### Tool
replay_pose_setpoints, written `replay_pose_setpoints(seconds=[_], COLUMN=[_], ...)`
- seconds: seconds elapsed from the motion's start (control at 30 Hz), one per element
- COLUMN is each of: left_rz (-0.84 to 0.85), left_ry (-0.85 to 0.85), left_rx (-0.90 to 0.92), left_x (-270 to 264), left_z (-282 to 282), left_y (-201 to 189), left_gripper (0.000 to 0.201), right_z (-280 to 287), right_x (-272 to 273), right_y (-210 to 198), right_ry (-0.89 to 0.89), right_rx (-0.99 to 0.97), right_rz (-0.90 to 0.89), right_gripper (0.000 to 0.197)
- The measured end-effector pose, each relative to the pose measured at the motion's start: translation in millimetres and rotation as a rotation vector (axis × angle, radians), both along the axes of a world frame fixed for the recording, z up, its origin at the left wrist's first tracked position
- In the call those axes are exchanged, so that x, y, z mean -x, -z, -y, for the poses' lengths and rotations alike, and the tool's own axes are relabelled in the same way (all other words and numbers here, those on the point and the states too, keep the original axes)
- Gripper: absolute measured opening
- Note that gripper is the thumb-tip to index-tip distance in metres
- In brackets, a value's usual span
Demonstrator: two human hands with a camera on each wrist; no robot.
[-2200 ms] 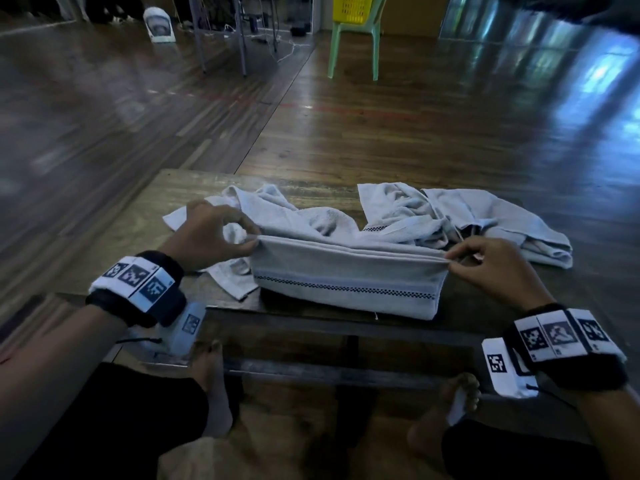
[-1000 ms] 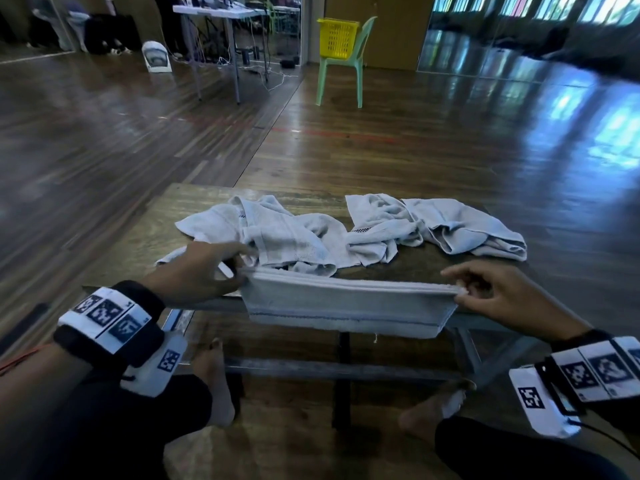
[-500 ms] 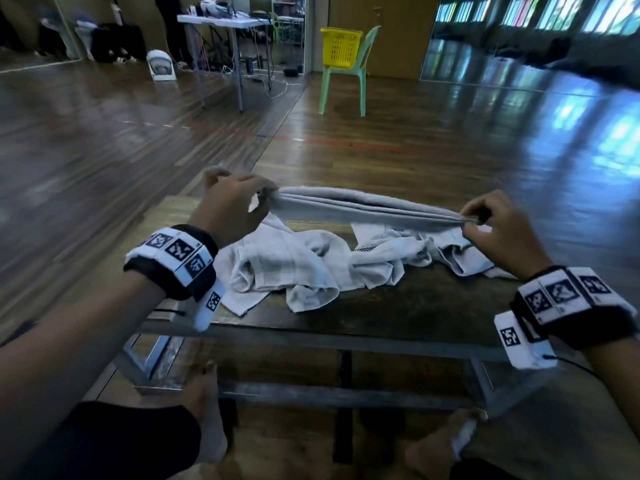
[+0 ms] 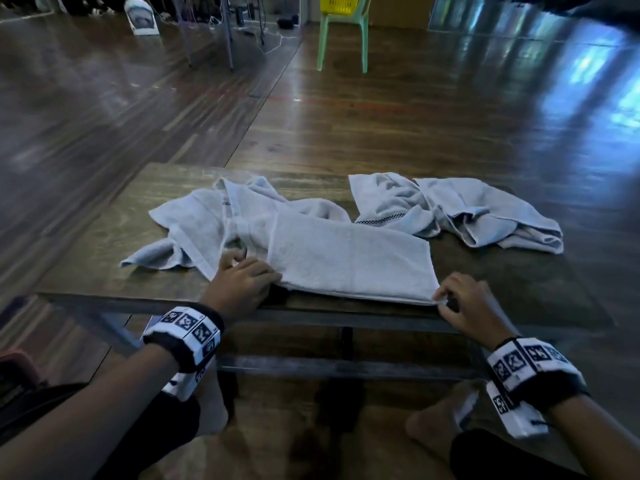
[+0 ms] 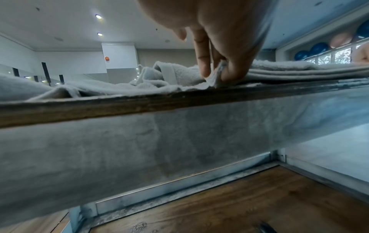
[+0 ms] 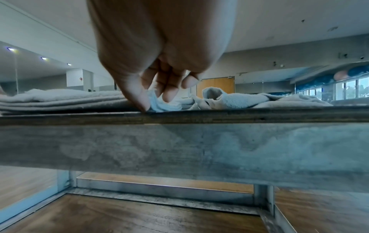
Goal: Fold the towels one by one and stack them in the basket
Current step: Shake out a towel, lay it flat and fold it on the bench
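A folded pale grey towel (image 4: pixel 349 258) lies flat near the front edge of the wooden table (image 4: pixel 104 271). My left hand (image 4: pixel 242 278) pinches its near left corner (image 5: pixel 215 78) between thumb and fingers. At the near right corner (image 6: pixel 159 104), my right hand (image 4: pixel 460 299) pinches the cloth against the table edge. Two crumpled towels lie behind: one at the left (image 4: pixel 207 223), partly under the folded towel, and one at the right (image 4: pixel 460 209). A yellow basket (image 4: pixel 341 3) stands on a green chair far across the room.
The table has a metal frame (image 6: pixel 179 151) below its top, and my bare feet (image 4: pixel 436 424) are under it. A green chair (image 4: pixel 343 39) and another table's legs (image 4: pixel 207 32) stand far back on the wooden floor.
Both hands lifted the folded towel off the table's front edge, swung it up in the air, then laid it flat on the table near the front edge, still pinching its near corners.
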State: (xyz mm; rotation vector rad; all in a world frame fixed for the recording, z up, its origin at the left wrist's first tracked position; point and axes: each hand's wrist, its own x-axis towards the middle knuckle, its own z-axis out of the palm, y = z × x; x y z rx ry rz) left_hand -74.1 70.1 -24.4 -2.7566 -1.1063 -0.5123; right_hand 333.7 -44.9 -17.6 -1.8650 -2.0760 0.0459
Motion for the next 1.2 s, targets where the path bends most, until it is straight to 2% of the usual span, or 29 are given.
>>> replay_pose_setpoints(seconds=[0.27, 0.37, 0.43, 0.57, 0.7, 0.83, 0.97, 1.07, 1.2], left_rz=[0.006, -0.072, -0.122, 0.014, -0.073, -0.167, -0.129, -0.111, -0.155], left_ry=[0.023, 0.002, -0.03, -0.052, 0.038, -0.035, -0.126, -0.127, -0.144], left_rx=[-0.037, -0.029, 0.026, 0.081, 0.043, 0.154, 0.221, 0.194, 0.169], left_x=[-6, -18, -24, -47, -81, -105, -110, -104, -91], left_z=[13, 19, 25, 48, 71, 71, 62, 57, 55], left_y=[2, 6, 9, 4, 1, 16, 20, 23, 27], left_gripper=[0.03, 0.03, 0.041, 0.049, 0.056, 0.057, 0.061, 0.065, 0.065], right_z=[9, 6, 6, 1, -2, 4, 14, 21, 28], right_x=[-13, -18, -17, 9, 68, 106, 101, 88, 60], right_y=[-6, -10, -15, -23, -15, 13, 21, 21, 24], right_ry=[0.048, 0.13, 0.167, 0.146, 0.032, -0.044, 0.026, 0.103, 0.213], right_rx=[-0.001, 0.12, 0.208, 0.167, 0.012, 0.095, 0.171, 0.197, 0.219], right_rz=[-0.016, -0.006, 0.036, 0.143, 0.098, 0.191, 0.286, 0.302, 0.313], right_gripper=[0.028, 0.025, 0.02, 0.014, 0.03, 0.055, 0.066, 0.077, 0.083])
